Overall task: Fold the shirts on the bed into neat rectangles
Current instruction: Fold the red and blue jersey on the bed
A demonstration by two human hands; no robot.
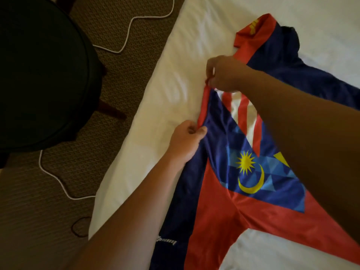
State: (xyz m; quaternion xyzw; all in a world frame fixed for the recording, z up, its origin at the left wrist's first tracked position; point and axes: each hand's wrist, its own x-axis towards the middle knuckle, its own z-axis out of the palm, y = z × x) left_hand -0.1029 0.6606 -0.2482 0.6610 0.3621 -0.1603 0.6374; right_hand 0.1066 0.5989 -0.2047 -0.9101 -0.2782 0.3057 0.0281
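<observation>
Glossy red, navy & white sports shirt w/ a yellow star-and-crescent print (pixel 251 172) lies spread on the white-sheeted bed (pixel 175 78), near the bed's left edge. Left hand (pixel 187 141): grip closed, thumb & curled fingers pinching the shirt's red side edge, fabric bunched just under the thumb. Right hand (pixel 224 74): grip also closed, fingertips pinching the same red edge further up the bed, beyond the left hand; a small twist of red cloth shows at the fingertips. Between the two grips the red edge runs as a taut line, lifted a bit off the sheet. Right forearm crosses over the shirt's middle & hides part of the print. Beyond the right grip, a red sleeve w/ yellow lettering (pixel 253 28) lies flat, navy part of the shirt beside it. Below the left grip, shirt's navy panel carries small white lettering, too blurred to read.

Left of both grips, off the bed: brown patterned carpet (pixel 120 75), a white cable (pixel 124 39) snaking over it, a dark round chair (pixel 39 71), and a thin dark loop (pixel 79 227) on the floor near the bed corner.
</observation>
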